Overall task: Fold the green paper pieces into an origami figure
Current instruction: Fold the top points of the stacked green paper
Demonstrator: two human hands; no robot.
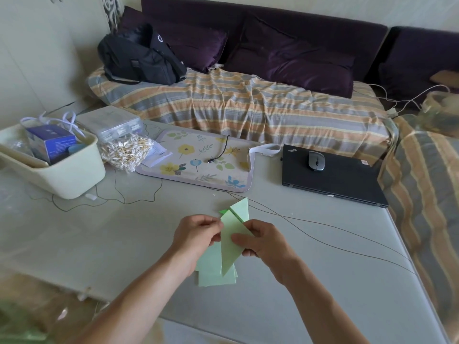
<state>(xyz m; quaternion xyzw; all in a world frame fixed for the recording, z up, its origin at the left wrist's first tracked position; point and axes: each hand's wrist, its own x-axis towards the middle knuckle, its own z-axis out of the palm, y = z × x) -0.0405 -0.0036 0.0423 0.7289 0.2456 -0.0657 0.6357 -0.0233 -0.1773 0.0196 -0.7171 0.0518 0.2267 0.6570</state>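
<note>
Now best to keep the pale green folded paper unit with pointed ends [233, 240] taut between both hands, raised just above the pale grey glossy surface [323, 281], and to seat its point squarely against the second pale green folded piece [240, 208] behind it before pressing any crease. Left hand [196, 238] pinching the left edge, fingers curled; right hand [263, 240] clamped on the right edge, thumb flat across the face. Thin, matte, crisp-creased sheet, likely to buckle if squeezed hard, so light fingertip pressure only. Loose stack of flat pale green paper pieces [216, 276] lying on the surface directly beneath the wrists, partly hidden. Thin dark cable [323, 242] trailing close by, worth avoiding
</note>
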